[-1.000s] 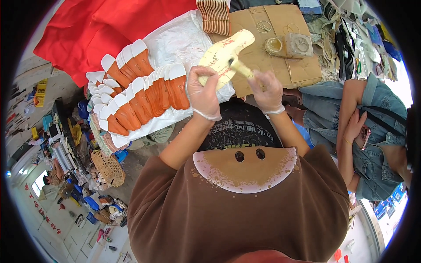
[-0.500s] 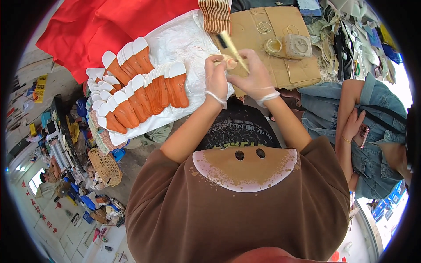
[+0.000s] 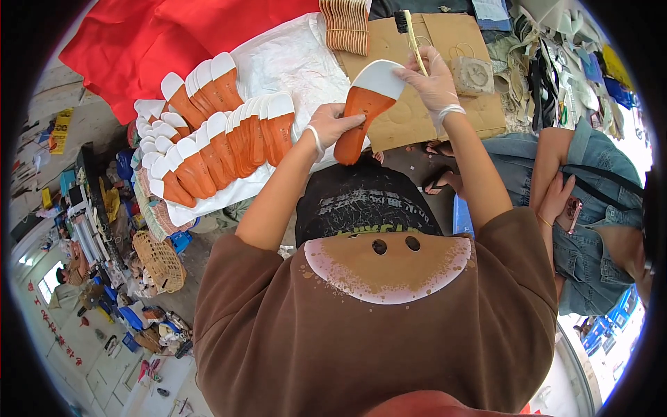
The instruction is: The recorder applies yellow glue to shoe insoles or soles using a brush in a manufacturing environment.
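An orange-brown insole (image 3: 369, 104) with a white toe end is held tilted over the near edge of the cardboard. My gloved left hand (image 3: 332, 126) is closed on its left side, thumb across the brown face. My gloved right hand (image 3: 436, 87) grips a brush (image 3: 415, 47) with a pale handle and dark bristles pointing up and away. Its fingertips also touch the edge of the white toe end. Several similar insoles (image 3: 226, 151) lie overlapped in rows on a white sheet (image 3: 288, 52) to the left.
Brown cardboard (image 3: 385, 52) bears a cloudy block-shaped container (image 3: 474, 76). A banded stack of insoles (image 3: 344, 28) lies at the far edge. Red cloth (image 3: 167, 42) spreads far left. A person in denim (image 3: 597, 215) is close on the right; a wicker basket (image 3: 160, 260) stands lower left.
The insole has turned so its brown and white face shows broadly. My right hand has moved right and up with the brush, now covering the small jar's place. My left hand has shifted slightly left.
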`<action>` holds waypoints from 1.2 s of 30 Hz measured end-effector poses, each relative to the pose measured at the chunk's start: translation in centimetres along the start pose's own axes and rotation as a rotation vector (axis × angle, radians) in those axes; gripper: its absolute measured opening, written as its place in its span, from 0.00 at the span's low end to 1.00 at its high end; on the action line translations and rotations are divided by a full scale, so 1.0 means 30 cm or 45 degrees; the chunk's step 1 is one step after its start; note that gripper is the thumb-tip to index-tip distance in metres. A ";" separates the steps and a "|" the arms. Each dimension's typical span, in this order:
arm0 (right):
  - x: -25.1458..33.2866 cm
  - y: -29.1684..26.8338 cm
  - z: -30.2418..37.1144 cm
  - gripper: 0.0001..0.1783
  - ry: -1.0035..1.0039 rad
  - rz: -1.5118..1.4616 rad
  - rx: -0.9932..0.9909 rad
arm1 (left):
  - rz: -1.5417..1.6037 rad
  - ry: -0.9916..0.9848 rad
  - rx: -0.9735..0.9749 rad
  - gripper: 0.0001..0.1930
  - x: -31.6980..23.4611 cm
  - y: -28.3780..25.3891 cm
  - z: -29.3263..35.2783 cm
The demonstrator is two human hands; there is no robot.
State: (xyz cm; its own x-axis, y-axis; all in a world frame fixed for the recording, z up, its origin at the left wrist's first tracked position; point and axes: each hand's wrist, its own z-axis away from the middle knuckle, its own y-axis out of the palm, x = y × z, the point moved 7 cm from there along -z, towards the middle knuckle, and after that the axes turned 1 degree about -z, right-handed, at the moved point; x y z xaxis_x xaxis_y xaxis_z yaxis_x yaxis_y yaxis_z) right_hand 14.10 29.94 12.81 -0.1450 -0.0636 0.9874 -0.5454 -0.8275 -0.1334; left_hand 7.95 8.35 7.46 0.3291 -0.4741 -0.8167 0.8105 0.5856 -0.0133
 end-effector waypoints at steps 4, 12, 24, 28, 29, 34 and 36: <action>0.059 -0.057 0.026 0.17 -0.299 0.850 -0.218 | 0.201 -0.069 0.092 0.18 0.000 0.009 0.027; -0.006 0.015 0.084 0.18 -0.373 1.297 0.125 | 0.402 -0.220 0.082 0.13 0.005 0.019 0.064; -0.059 -0.120 0.085 0.18 -0.202 1.259 -0.013 | 0.435 -0.274 -0.016 0.13 0.037 -0.007 0.073; -0.048 -0.028 0.175 0.17 -0.388 1.009 0.466 | 0.536 -0.265 0.061 0.13 0.034 -0.009 0.062; -0.091 -0.081 0.137 0.16 -0.279 1.116 0.292 | 0.564 -0.282 0.109 0.13 0.036 0.009 0.064; -0.040 -0.138 0.105 0.16 -0.310 0.883 0.152 | 0.580 -0.305 0.079 0.14 0.076 0.015 0.072; -0.025 -0.090 0.149 0.16 -0.363 0.930 0.246 | 0.592 -0.300 0.181 0.15 0.063 0.024 0.058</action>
State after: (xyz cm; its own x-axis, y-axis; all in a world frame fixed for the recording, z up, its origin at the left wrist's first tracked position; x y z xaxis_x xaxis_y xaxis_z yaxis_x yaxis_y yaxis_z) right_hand 19.35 29.73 12.82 -0.1794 -0.7440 0.6437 -0.2381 -0.6020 -0.7621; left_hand 9.99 6.72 6.90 0.7554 -0.3305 -0.5658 0.6056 0.6820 0.4102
